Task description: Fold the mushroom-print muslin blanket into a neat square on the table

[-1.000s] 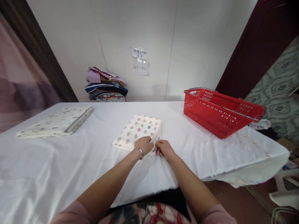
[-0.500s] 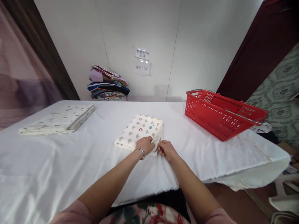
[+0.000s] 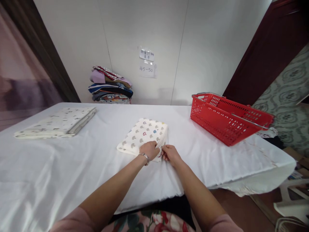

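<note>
A folded white cloth (image 3: 142, 132) printed with grey, red and blue mushroom shapes lies on the white-covered table (image 3: 101, 161) in front of me. My left hand (image 3: 149, 150), a bracelet at its wrist, is closed on the cloth's near right corner, with the thumb against the layered edges. Just to its right, my right hand (image 3: 171, 154) pinches the outer layers at the same corner. The folded layers fan out slightly along the right side. Part of the near edge is hidden behind my left hand.
A larger folded white cloth (image 3: 56, 122) with dark prints lies at the left. A red plastic basket (image 3: 231, 122) with metal handles stands at the right. Several folded fabrics (image 3: 111, 85) are piled by the back wall, where paper signs (image 3: 147, 62) hang.
My right hand has shifted slightly left, closer to my left hand at the cloth's corner. The whole view has moved a little; the cloth otherwise looks the same.
</note>
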### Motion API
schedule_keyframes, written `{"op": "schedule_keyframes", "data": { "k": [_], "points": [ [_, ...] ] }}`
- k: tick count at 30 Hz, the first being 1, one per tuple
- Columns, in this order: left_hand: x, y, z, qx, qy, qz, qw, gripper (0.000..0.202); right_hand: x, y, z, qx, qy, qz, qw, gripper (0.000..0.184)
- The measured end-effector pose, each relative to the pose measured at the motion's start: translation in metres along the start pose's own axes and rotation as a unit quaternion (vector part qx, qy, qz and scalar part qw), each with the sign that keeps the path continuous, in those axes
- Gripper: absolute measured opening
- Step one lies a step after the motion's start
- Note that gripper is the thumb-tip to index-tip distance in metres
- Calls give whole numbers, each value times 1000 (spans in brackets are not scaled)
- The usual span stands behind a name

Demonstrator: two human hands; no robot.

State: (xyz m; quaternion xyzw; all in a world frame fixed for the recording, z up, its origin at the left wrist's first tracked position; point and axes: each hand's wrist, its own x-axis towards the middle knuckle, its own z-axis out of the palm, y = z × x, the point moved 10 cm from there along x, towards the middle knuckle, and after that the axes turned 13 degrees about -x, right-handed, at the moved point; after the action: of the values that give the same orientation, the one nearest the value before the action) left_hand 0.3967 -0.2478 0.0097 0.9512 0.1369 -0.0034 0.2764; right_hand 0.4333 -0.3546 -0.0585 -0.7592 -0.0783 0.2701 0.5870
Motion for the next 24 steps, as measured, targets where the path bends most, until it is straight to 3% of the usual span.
{"op": "schedule_keyframes", "data": {
  "k": [24],
  "points": [
    [0, 0, -1, 2, 12, 18, 1000, 27, 1, -3, -1, -26, 13, -24, 999, 25]
  ]
}}
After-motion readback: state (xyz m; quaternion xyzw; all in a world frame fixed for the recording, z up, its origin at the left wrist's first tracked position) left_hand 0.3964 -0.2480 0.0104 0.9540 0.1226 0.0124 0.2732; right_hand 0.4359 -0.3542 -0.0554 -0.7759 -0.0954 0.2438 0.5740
